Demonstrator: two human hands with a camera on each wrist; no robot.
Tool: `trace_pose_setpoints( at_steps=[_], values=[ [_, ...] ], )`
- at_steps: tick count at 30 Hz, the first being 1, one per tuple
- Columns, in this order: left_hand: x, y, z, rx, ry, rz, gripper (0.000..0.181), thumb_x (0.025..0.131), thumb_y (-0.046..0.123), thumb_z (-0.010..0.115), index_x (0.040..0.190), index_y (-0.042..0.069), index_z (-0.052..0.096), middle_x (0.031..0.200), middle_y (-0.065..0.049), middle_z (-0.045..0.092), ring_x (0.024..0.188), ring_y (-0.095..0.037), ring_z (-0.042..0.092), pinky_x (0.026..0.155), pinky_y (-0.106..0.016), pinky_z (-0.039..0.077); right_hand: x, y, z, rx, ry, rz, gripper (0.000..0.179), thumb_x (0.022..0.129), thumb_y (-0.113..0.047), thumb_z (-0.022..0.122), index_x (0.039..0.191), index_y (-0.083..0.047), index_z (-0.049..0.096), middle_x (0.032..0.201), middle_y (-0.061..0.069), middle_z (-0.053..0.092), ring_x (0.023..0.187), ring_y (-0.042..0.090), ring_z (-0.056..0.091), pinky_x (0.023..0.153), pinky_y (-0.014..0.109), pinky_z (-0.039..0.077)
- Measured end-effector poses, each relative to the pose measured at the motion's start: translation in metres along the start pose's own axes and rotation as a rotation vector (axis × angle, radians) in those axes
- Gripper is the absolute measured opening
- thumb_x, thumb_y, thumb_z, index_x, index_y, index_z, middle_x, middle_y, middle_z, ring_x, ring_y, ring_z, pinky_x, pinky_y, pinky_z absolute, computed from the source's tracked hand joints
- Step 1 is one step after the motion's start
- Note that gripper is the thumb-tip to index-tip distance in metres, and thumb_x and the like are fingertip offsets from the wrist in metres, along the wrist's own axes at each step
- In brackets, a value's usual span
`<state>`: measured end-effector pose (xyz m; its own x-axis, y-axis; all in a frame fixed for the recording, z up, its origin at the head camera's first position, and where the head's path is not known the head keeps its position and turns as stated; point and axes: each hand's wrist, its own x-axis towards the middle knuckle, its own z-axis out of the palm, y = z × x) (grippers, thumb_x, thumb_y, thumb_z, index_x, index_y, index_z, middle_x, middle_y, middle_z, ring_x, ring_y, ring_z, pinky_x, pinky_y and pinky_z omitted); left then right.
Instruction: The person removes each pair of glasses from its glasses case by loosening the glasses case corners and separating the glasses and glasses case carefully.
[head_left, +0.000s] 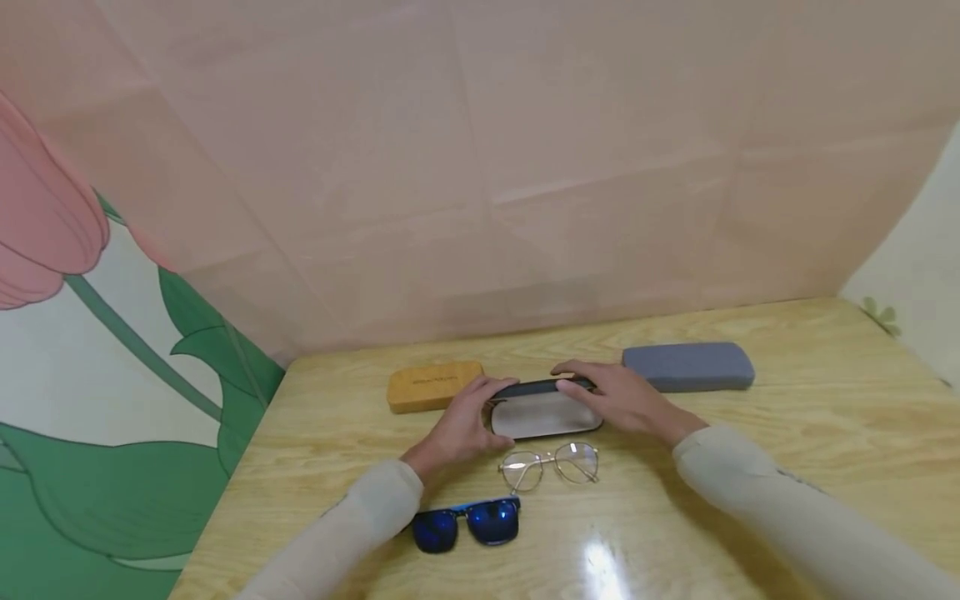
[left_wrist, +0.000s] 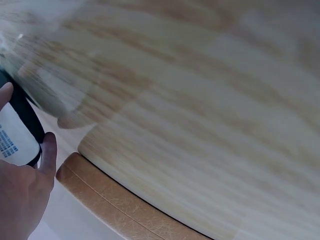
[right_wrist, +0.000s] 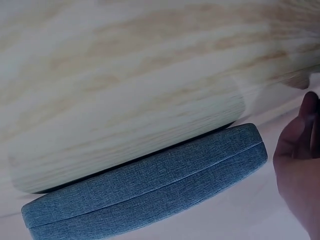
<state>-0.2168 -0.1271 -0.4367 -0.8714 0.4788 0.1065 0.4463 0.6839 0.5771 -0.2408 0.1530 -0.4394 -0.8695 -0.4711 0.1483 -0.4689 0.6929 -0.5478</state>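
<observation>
One oblong, dark-rimmed case with a pale interior: was held between left hand, gripping its left end, and right hand, pinching its far edge rightward. Thin metal-framed, clear-lensed glasses: lay on the desk, just nearer.

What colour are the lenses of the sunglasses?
Shiny dark blue; the lenses show best in the head view.

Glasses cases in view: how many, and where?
3: an orange case at the left, a dark case between the left hand and right hand, and a blue-gray case at the right.
</observation>
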Motion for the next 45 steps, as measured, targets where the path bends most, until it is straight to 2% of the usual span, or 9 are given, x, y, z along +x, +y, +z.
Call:
trace_pose_setpoints(
  at_steps=[11, 15, 17, 19, 28, 34, 45],
  values=[
    [0.0, -0.001, 0.001, -0.017, 0.012, 0.006, 0.084, 0.07, 0.019, 0.092, 0.143, 0.029, 0.051, 0.137, 0.001, 0.056, 0.126, -0.018, 0.054, 0.109, -0.042, 0.046, 0.002, 0.002, 0.002, 0.062, -0.037, -0.017, 0.046, 0.102, -0.056, 0.042, 0.135, -0.03, 0.06, 0.138, 0.003, 0.062, 0.126, 0.033, 0.058, 0.101, 0.06, 0.046],
    [0.0, -0.001, 0.0, -0.027, 0.007, 0.017, 0.082, 0.07, 0.019, 0.092, 0.142, 0.029, 0.053, 0.138, 0.003, 0.056, 0.127, -0.016, 0.054, 0.11, -0.04, 0.045, 0.002, 0.0, 0.001, 0.056, -0.038, -0.046, 0.043, 0.103, -0.052, 0.044, 0.137, -0.031, 0.059, 0.127, 0.005, 0.065, 0.109, 0.026, 0.062, 0.087, 0.05, 0.051],
    [0.0, -0.001, 0.0, -0.03, 0.006, 0.019, 0.08, 0.07, 0.02, 0.092, 0.14, 0.029, 0.054, 0.137, 0.004, 0.056, 0.127, -0.016, 0.053, 0.111, -0.039, 0.045, 0.001, -0.001, 0.0, 0.042, -0.049, -0.058, 0.043, 0.103, -0.05, 0.044, 0.14, -0.031, 0.058, 0.12, 0.005, 0.064, 0.097, 0.02, 0.06, 0.077, 0.041, 0.048],
    [0.001, -0.002, 0.001, -0.028, 0.01, 0.025, 0.079, 0.069, 0.019, 0.092, 0.138, 0.03, 0.055, 0.136, 0.005, 0.057, 0.126, -0.016, 0.054, 0.11, -0.039, 0.045, 0.001, -0.001, 0.0, 0.044, -0.063, -0.063, 0.044, 0.103, -0.049, 0.044, 0.141, -0.03, 0.056, 0.116, 0.006, 0.062, 0.092, 0.017, 0.056, 0.073, 0.035, 0.044],
    [0.001, -0.003, 0.002, -0.023, 0.007, 0.016, 0.073, 0.07, 0.018, 0.091, 0.134, 0.03, 0.059, 0.136, 0.004, 0.057, 0.126, -0.017, 0.055, 0.109, -0.04, 0.046, -0.005, -0.002, 0.0, 0.041, -0.09, -0.086, 0.044, 0.104, -0.045, 0.044, 0.145, -0.03, 0.052, 0.124, 0.009, 0.059, 0.107, 0.024, 0.055, 0.082, 0.042, 0.046],
    [0.0, -0.002, 0.001, -0.004, -0.003, 0.035, 0.063, 0.072, 0.019, 0.09, 0.128, 0.031, 0.064, 0.131, 0.003, 0.057, 0.121, -0.019, 0.056, 0.105, -0.042, 0.047, -0.011, -0.003, 0.0, -0.013, -0.123, -0.119, 0.049, 0.103, -0.048, 0.045, 0.149, -0.03, 0.047, 0.13, 0.012, 0.054, 0.109, 0.026, 0.053, 0.084, 0.043, 0.046],
    [-0.002, -0.001, 0.001, 0.027, -0.01, 0.054, 0.05, 0.076, 0.02, 0.088, 0.122, 0.028, 0.07, 0.129, 0.001, 0.055, 0.121, -0.019, 0.053, 0.105, -0.04, 0.047, -0.015, 0.002, 0.002, -0.1, -0.127, -0.192, 0.052, 0.102, -0.048, 0.048, 0.151, -0.031, 0.043, 0.137, 0.013, 0.051, 0.114, 0.025, 0.052, 0.087, 0.042, 0.046]
  ],
)
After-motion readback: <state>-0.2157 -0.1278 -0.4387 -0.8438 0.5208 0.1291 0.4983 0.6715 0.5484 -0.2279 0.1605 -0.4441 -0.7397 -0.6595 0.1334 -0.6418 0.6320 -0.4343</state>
